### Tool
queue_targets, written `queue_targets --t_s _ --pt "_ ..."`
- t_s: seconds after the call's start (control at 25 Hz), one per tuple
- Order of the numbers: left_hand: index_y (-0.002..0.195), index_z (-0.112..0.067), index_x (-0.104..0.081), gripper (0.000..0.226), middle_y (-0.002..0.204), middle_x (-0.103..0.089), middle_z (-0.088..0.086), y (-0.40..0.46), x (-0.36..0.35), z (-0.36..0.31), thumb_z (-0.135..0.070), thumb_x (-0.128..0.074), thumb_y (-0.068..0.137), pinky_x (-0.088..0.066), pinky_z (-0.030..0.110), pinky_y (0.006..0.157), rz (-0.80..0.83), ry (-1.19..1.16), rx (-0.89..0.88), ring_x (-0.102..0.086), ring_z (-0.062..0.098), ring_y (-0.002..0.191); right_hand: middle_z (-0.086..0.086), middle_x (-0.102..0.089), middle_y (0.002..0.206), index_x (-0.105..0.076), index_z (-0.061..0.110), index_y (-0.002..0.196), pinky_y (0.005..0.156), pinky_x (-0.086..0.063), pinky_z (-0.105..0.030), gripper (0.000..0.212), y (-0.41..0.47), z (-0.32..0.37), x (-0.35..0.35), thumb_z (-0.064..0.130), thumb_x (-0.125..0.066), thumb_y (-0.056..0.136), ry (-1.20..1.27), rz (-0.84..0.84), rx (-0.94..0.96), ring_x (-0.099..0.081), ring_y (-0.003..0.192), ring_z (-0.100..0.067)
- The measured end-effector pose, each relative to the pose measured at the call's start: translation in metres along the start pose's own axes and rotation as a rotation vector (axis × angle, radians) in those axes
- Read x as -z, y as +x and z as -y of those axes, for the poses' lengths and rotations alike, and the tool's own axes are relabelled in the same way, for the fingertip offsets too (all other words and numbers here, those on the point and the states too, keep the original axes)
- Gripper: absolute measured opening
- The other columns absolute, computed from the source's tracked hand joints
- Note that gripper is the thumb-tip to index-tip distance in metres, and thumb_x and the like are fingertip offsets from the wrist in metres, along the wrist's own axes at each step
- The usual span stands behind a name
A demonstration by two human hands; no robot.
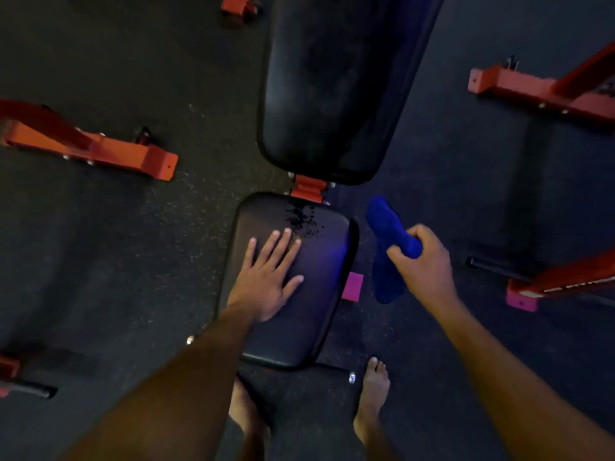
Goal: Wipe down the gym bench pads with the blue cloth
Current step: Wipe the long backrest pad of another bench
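I see the left hand (266, 277) lying flat on the seat pad (319, 277), fingers straight and spread wide, palm near the pad's left edge. Black crumbs (301, 217) lie on the pad's far edge, just beyond the fingertips. My right hand (422, 261) is off the pad's right edge, above the floor (166, 244), fingers curled round the blue cloth (387, 247), which is bunched and hangs out both sides of the fist. The long back pad (332, 88) lies beyond the seat pad, joined by a red hinge (309, 189). Red frame legs (100, 144) stand on the floor on both sides. Two bare feet (374, 394) stand at the pad's near end
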State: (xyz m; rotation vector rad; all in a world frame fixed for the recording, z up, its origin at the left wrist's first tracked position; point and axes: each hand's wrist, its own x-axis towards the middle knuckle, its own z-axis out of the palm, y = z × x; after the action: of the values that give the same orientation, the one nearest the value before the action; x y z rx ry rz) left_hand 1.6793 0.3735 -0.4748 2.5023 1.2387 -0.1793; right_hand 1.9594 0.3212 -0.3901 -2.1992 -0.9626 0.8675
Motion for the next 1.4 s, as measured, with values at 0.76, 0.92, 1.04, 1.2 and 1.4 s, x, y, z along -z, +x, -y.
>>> queue_targets --t_s 0.76,0.92,1.04,1.2,1.4 --pt "0.161 -0.017 -0.027 0.069 0.17 -0.019 0.01 -0.004 -0.037 0.015 -0.049 -0.033 0.1 -0.01 0.06 0.125 -0.233 0.141 -0.075 -0.015 0.026 0.157 0.021 -0.019 0.161 -0.025 0.041 0.155 0.12 -0.017 -0.025 0.061 -0.056 -0.042 -0.147 0.031 -0.048 0.099 0.324 -0.051 -0.126 -0.017 0.144 0.009" --pt "0.162 -0.016 -0.026 0.069 0.17 -0.017 0.01 -0.005 -0.039 0.015 -0.049 -0.03 0.102 -0.01 0.06 0.125 -0.257 0.16 -0.071 -0.014 0.027 0.158 0.024 0.001 0.164 -0.011 0.042 0.156 0.119 -0.016 -0.023 0.066 -0.189 -0.058 -0.183 0.032 -0.045 0.101 0.179 -0.032 -0.038 -0.007 0.148 0.007" --pt "0.162 -0.016 -0.023 0.068 0.171 -0.015 0.009 -0.005 -0.042 0.017 -0.049 -0.027 0.103 -0.008 0.059 0.125 -0.279 0.162 -0.077 -0.012 0.026 0.158 0.02 -0.001 0.165 -0.012 0.041 0.155 0.119 -0.013 -0.018 0.06 -0.19 -0.063 -0.19 0.039 -0.039 0.102 0.178 -0.064 -0.043 -0.006 0.149 0.006" --pt "0.162 -0.016 -0.023 0.068 0.171 -0.016 0.009 -0.005 -0.044 0.017 -0.049 -0.028 0.103 -0.008 0.059 0.125 -0.302 0.161 -0.083 -0.013 0.026 0.158 0.006 -0.018 0.166 -0.026 0.031 0.156 0.11 -0.013 -0.006 0.056 -0.092 -0.053 -0.17 0.029 -0.046 0.103 0.189 -0.173 -0.002 -0.013 0.146 0.005" --pt "0.162 -0.018 -0.024 0.068 0.17 -0.017 0.007 -0.004 -0.043 0.015 -0.05 -0.026 0.103 -0.007 0.058 0.126 -0.311 0.149 -0.078 -0.014 0.025 0.158 0.005 -0.04 0.156 -0.05 0.029 0.145 0.12 -0.026 -0.033 0.05 0.026 -0.041 -0.14 0.028 -0.053 0.095 0.211 -0.102 0.056 -0.036 0.142 -0.009"
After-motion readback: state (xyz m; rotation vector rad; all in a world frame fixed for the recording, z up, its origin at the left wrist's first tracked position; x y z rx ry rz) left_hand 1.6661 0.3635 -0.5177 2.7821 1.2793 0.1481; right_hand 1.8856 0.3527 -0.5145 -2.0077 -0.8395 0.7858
